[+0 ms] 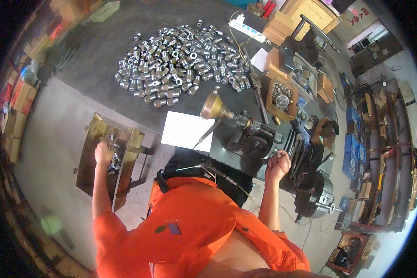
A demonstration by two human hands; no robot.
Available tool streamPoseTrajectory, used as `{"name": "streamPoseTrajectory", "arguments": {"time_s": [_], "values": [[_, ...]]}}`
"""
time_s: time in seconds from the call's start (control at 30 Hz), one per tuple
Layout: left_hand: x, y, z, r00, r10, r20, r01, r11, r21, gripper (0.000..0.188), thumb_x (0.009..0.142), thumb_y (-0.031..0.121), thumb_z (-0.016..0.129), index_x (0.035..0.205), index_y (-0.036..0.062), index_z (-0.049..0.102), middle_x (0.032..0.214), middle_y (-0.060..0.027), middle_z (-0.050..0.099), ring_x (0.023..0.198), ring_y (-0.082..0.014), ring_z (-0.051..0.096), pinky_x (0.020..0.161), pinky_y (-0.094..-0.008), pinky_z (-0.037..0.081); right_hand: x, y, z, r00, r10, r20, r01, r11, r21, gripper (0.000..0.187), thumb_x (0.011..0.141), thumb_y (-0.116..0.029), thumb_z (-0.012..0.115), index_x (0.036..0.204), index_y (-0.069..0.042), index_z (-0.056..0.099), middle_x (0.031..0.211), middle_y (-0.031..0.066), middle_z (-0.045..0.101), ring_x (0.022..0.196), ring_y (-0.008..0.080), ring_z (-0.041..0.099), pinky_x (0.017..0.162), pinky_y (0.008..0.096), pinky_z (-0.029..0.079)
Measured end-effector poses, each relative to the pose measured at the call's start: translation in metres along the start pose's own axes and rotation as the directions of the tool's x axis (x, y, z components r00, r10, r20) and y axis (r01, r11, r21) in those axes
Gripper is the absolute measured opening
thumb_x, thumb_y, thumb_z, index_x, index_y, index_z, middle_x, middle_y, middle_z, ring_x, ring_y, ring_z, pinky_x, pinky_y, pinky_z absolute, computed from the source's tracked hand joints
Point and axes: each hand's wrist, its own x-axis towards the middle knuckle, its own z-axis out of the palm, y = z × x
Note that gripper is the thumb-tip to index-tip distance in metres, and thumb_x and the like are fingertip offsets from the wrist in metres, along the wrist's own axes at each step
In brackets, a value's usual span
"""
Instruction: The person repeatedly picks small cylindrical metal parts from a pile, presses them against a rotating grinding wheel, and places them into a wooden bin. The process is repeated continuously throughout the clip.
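Observation:
My left hand (pixel 104 153) is closed over an open wooden box (pixel 89 169) at the left, beside several shiny metal fittings (pixel 116 157) lying in it. Whatever its fingers hold, if anything, is hidden. At the bench's near edge my right hand (pixel 279 164) is curled closed, just right of a dark metal bench fixture (pixel 252 143); I cannot make out what is in it. A brass-coloured cup (pixel 212 107) sits on the fixture's end. Across the bench spreads a large heap of hex metal fittings (pixel 176 62).
A white sheet (pixel 183 129) lies on the dark bench (pixel 97 88) with a thin dark tool (pixel 207 133) across it. An air gun (pixel 220 175) with a hose rests by my lap. Right of the fixture are a tray of small parts (pixel 282 97) and a round chuck-like device (pixel 317 192).

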Motion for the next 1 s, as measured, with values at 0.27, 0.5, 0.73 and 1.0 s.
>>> {"name": "streamPoseTrajectory", "arguments": {"time_s": [0.27,0.5,0.73,1.0], "values": [[0.027,0.249,-0.067,0.772,0.586,-0.246,-0.622,0.775,-0.108,0.018,0.071,0.020,0.056,0.075,0.0029,0.053,0.077,-0.0153,0.059,0.070,-0.0314,0.058,0.061,-0.0412,0.046,0.055,0.024,0.001,0.997,-0.065,-0.050,0.063,0.997,-0.047,0.014,0.075,-0.012,0.046,0.077,-0.002,0.055,0.067,0.0033,0.053,0.059,0.0119,0.048,0.056,0.0238,0.039],[0.072,0.314,-0.018,0.676,0.735,0.057,-0.727,0.653,0.211,0.014,0.067,0.014,0.057,0.077,0.0030,0.055,0.070,-0.0139,0.061,0.067,-0.0268,0.062,0.058,-0.0373,0.048,0.051,0.023,0.002,0.991,-0.099,-0.088,0.093,0.993,-0.076,0.018,0.067,-0.010,0.049,0.077,0.001,0.058,0.064,0.0021,0.050,0.057,0.0112,0.044,0.054,0.0237,0.035],[0.065,0.296,-0.028,0.625,0.776,-0.086,-0.762,0.630,0.149,0.015,0.068,0.009,0.054,0.082,0.0009,0.052,0.075,-0.0170,0.060,0.062,-0.0298,0.060,0.053,-0.0386,0.047,0.035,0.015,0.002,0.996,0.024,-0.088,-0.040,0.982,-0.183,0.013,0.072,-0.014,0.049,0.074,-0.004,0.056,0.066,0.0003,0.049,0.047,0.0078,0.040,0.037,0.0203,0.026],[0.008,0.256,-0.077,0.797,0.597,-0.089,-0.504,0.577,-0.643,0.024,0.066,0.013,0.063,0.088,0.0027,0.058,0.076,-0.0138,0.061,0.066,-0.0225,0.059,0.060,-0.0320,0.046,0.020,0.011,0.000,0.999,0.011,-0.040,-0.016,0.990,-0.139,0.020,0.075,-0.021,0.048,0.077,-0.002,0.056,0.061,0.0002,0.046,0.046,0.0089,0.039,0.039,0.0207,0.028]]}}
